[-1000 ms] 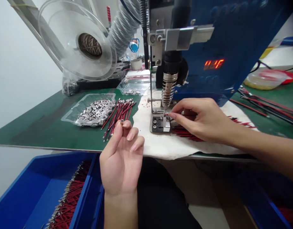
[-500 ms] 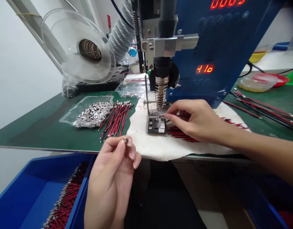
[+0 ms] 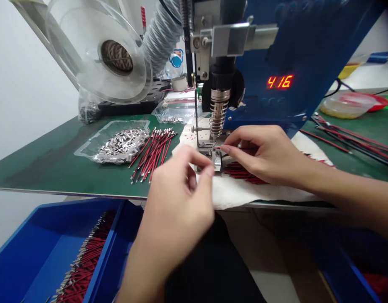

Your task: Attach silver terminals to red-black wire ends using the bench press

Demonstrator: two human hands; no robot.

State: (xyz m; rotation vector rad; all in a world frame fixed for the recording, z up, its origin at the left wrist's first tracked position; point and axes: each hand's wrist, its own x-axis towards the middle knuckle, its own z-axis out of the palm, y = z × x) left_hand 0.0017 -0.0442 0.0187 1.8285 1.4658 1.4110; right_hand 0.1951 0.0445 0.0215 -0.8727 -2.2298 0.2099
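My right hand (image 3: 260, 153) pinches a thin red and black wire (image 3: 219, 147), its end at the small metal fixture (image 3: 216, 160) under the spring-wrapped soldering tip (image 3: 218, 111). Just left of that fixture, my left hand (image 3: 181, 198) is closed, thumb and forefinger together; what sits between them is too small and blurred to name. Below my right hand, several red and black wires (image 3: 244, 171) lie on the white cloth (image 3: 238, 195). The blue machine (image 3: 263, 54) stands behind, with a lit red display.
A clear tray of small metal parts (image 3: 122, 145) and a pile of red and black wires (image 3: 154, 153) are on the green table (image 3: 54, 168). Below left is a blue bin (image 3: 45, 235) holding finished-looking wires. A clear reel (image 3: 99, 54) hangs at upper left.
My left hand has moved right and up to the fixture and turned its back to the camera. The view has shifted slightly. My right hand stays at the fixture. The display reading differs.
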